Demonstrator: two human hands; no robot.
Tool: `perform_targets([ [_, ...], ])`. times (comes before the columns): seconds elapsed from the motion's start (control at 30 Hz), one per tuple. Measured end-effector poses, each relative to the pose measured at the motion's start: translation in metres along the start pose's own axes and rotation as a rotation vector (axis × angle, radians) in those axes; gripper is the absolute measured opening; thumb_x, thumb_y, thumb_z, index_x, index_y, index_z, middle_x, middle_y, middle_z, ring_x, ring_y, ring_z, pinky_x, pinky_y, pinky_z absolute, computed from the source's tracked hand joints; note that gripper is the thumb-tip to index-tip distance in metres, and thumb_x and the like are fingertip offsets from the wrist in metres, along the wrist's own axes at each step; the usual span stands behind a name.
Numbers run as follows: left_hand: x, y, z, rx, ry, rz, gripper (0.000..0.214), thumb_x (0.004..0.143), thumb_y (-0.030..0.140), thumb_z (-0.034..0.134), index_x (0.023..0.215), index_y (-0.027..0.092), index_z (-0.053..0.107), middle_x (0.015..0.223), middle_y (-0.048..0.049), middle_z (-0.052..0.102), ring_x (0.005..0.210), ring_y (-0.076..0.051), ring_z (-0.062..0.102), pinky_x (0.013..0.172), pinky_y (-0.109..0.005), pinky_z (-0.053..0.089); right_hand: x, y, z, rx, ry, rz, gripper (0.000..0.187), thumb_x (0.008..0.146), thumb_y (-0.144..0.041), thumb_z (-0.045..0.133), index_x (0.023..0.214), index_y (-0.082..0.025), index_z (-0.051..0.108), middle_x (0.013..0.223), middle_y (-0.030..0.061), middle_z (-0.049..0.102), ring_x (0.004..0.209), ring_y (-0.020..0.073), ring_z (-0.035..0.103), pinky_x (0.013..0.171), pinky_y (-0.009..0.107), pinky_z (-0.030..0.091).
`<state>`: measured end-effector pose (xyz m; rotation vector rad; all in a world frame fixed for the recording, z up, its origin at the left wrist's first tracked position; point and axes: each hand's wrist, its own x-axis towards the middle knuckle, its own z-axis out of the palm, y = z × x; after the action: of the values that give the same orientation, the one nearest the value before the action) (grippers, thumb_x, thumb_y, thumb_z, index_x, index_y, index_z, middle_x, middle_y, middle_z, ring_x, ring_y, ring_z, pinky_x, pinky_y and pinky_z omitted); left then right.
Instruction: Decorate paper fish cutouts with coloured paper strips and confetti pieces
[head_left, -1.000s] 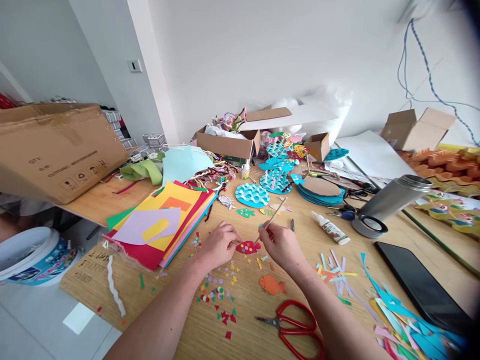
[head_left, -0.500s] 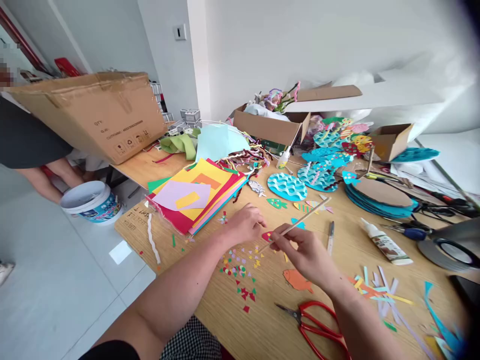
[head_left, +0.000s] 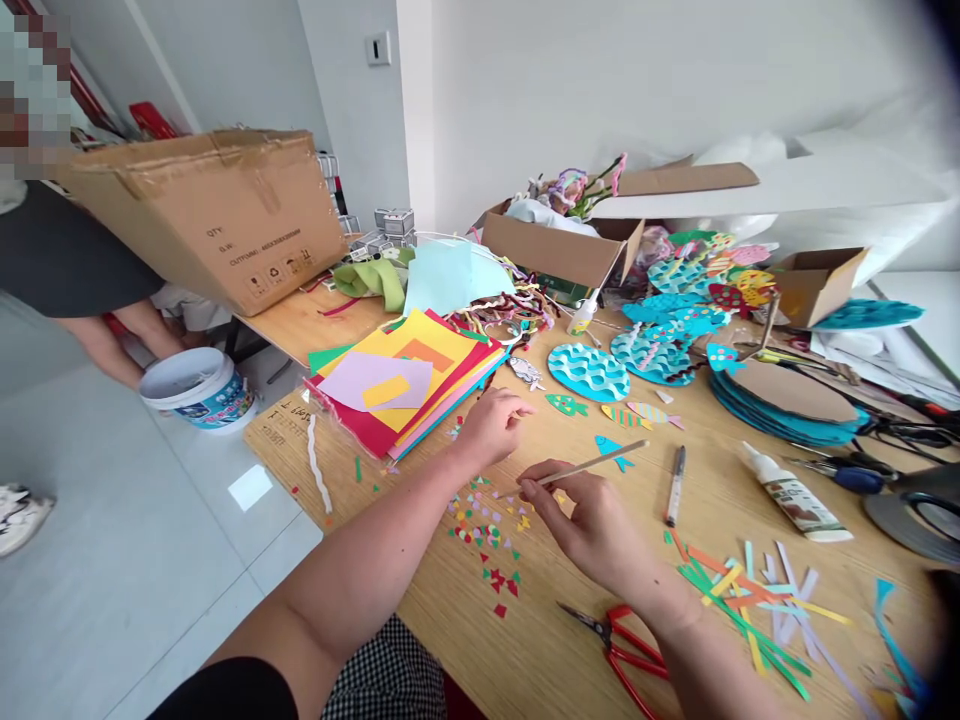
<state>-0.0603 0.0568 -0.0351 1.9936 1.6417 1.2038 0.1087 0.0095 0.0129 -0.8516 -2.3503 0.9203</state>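
Observation:
My right hand [head_left: 592, 515] is closed on a thin wooden stick [head_left: 600, 461] that points right and slightly up over the wooden table [head_left: 525, 640]. My left hand [head_left: 495, 425] hovers with curled fingers just right of a stack of coloured paper sheets [head_left: 405, 385]; whether it holds anything is hidden. Small paper bits [head_left: 480, 520] are scattered on the table between my forearms. A blue paper fish [head_left: 611, 445] lies just beyond the stick's tip, and a green one [head_left: 566, 405] lies beyond it.
Red scissors [head_left: 622, 645] lie near my right wrist. A black pen [head_left: 675, 470], a glue bottle [head_left: 795, 495] and cut paper strips [head_left: 750, 595] are to the right. Blue wave discs [head_left: 589, 370] and cardboard boxes [head_left: 562, 250] sit behind. Another person [head_left: 67, 260] stands at left by a large carton [head_left: 202, 215] and a bucket [head_left: 195, 385].
The view swung left. My left hand left the red paper fish and moved toward the paper stack. The right hand lowered the stick; the red and orange fish are out of sight.

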Motion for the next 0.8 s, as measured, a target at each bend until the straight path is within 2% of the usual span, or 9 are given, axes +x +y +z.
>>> perform_targets([
  [0.2,0.001,0.004,-0.005,-0.106,0.091,-0.110,0.038,0.067,-0.001,0.046,0.092,0.016,0.068,0.085,-0.0030,0.067,0.072,-0.012,0.058,0.066,-0.021,0.049,0.000,-0.005,0.008,0.005,0.028,-0.047,0.019,0.091,-0.024,0.045,0.085,-0.019,0.063,0.088,0.0060,0.070,0.078,0.0177,0.065,0.070,0.029,0.050],
  [0.3,0.001,0.005,-0.008,-0.150,0.160,-0.122,0.037,0.069,0.000,0.046,0.093,0.016,0.068,0.084,-0.0029,0.066,0.070,-0.011,0.057,0.063,-0.020,0.048,0.000,-0.006,-0.002,0.022,0.109,-0.066,0.019,0.090,-0.025,0.048,0.082,-0.019,0.065,0.085,0.0058,0.070,0.078,0.0174,0.065,0.070,0.028,0.050],
  [0.37,0.001,0.005,-0.010,-0.187,0.218,-0.144,0.037,0.070,0.000,0.045,0.095,0.015,0.067,0.085,-0.0037,0.065,0.070,-0.011,0.057,0.060,-0.020,0.046,-0.002,-0.005,-0.018,0.033,0.289,-0.013,0.018,0.089,-0.028,0.052,0.079,-0.019,0.065,0.081,0.0049,0.069,0.073,0.0165,0.065,0.068,0.027,0.050],
  [0.47,0.002,0.004,-0.010,-0.255,0.272,-0.156,0.039,0.070,0.001,0.045,0.099,0.015,0.066,0.084,-0.0034,0.065,0.070,-0.011,0.057,0.060,-0.019,0.045,-0.006,-0.004,-0.045,0.064,0.695,0.154,0.019,0.087,-0.035,0.056,0.079,-0.020,0.064,0.069,0.0023,0.067,0.064,0.0150,0.063,0.060,0.025,0.048],
  [0.53,0.002,0.002,-0.009,-0.278,0.292,-0.163,0.039,0.071,0.001,0.044,0.099,0.015,0.066,0.084,-0.0035,0.065,0.067,-0.010,0.056,0.058,-0.019,0.044,-0.008,-0.003,-0.055,0.086,0.813,0.197,0.021,0.087,-0.038,0.056,0.080,-0.019,0.063,0.066,0.0015,0.065,0.062,0.0146,0.063,0.059,0.025,0.048],
  [0.63,0.001,0.001,-0.007,-0.290,0.298,-0.166,0.038,0.072,0.002,0.045,0.100,0.015,0.066,0.084,-0.0034,0.064,0.066,-0.010,0.055,0.057,-0.019,0.044,-0.007,-0.003,-0.054,0.072,0.763,0.198,0.025,0.086,-0.041,0.055,0.079,-0.018,0.063,0.065,0.0023,0.066,0.062,0.0153,0.064,0.058,0.025,0.049],
  [0.8,0.001,0.002,-0.008,-0.289,0.315,-0.178,0.037,0.073,0.003,0.044,0.100,0.016,0.066,0.084,-0.0026,0.064,0.065,-0.010,0.056,0.058,-0.019,0.046,-0.003,-0.008,-0.032,-0.032,0.492,0.118,0.029,0.089,-0.039,0.051,0.072,-0.019,0.062,0.074,0.0052,0.068,0.065,0.0160,0.064,0.052,0.023,0.047],
])
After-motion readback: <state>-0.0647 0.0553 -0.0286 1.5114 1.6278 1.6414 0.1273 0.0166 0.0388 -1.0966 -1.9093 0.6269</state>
